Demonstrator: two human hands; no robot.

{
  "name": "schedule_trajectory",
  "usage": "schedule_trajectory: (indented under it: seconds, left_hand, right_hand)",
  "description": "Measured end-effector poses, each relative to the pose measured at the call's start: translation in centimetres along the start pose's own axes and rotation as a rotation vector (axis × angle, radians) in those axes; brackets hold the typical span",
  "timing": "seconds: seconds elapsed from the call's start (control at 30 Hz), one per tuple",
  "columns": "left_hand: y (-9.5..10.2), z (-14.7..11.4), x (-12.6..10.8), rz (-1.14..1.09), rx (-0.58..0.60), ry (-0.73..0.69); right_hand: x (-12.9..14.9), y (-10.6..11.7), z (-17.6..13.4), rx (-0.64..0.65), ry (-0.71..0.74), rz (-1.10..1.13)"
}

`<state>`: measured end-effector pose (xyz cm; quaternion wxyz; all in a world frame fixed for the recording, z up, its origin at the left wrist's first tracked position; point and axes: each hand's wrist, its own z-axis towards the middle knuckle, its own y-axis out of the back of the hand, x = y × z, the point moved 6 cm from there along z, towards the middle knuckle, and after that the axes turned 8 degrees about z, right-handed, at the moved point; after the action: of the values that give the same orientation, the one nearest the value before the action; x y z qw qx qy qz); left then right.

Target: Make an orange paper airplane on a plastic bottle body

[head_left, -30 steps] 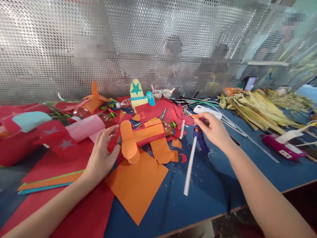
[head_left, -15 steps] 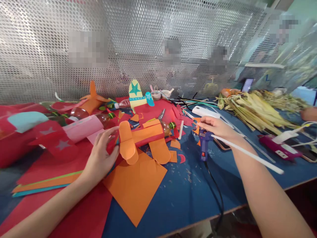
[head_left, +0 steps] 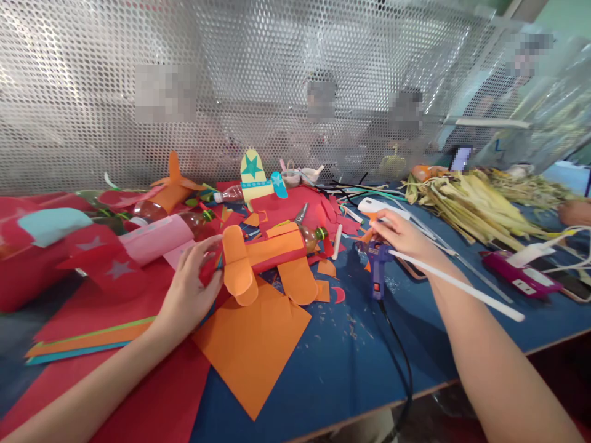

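Bottles first: one bottle (head_left: 309, 239) sits inside the orange paper plane (head_left: 277, 249) on the counter (head_left: 341, 369), green-ringed neck poking out right; a second, white-capped bottle (head_left: 228, 193) juts from the yellow paper plane (head_left: 253, 178). Near the mesh (head_left: 258, 67), a little basket (head_left: 290, 178), contents too small to make out. Of the hands, the left hand (head_left: 191, 286) is loosely spread just beside the orange plane's tail; whether it touches, can't tell. The right hand (head_left: 399, 237) pinches an orange scrap (head_left: 368, 235), partly hidden by fingers, above the glue gun (head_left: 378, 264). The glue stick (head_left: 462, 286) crosses before the forearm, and a phone (head_left: 412, 269) peeks out, mostly covered.
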<state>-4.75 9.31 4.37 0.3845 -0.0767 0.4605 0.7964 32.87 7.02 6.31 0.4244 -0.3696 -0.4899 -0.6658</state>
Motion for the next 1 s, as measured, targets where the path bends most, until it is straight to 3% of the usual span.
schedule_trajectory:
  seconds: [0.13,0.33,0.57,0.8,0.93,1.0]
  left_hand:
    - [-0.2,0.0,0.1,-0.021,0.010,0.006]
    - [-0.3,-0.1,0.5,-0.055,0.013,0.021]
    - [-0.4,-0.3,0.8,-0.041,0.017,0.009]
    - [-0.4,-0.2,0.8,-0.049,0.012,0.018]
    - [-0.3,-0.2,0.7,-0.059,0.012,0.021]
    - [-0.3,-0.3,0.6,-0.062,0.017,0.029]
  right_hand:
    - [0.3,-0.2,0.1,-0.052,0.040,0.016]
    - [0.8,-1.4,-0.1,-0.024,0.103,-0.042]
    - [0.3,-2.9,-0.4,0.124,0.063,-0.049]
    - [1.5,-4.7,-1.3,0.171,0.114,-0.020]
    - [2.9,-5.8,-2.1,0.120,0.186,0.023]
    - [3.1,-5.3,-2.1,0.013,0.215,0.050]
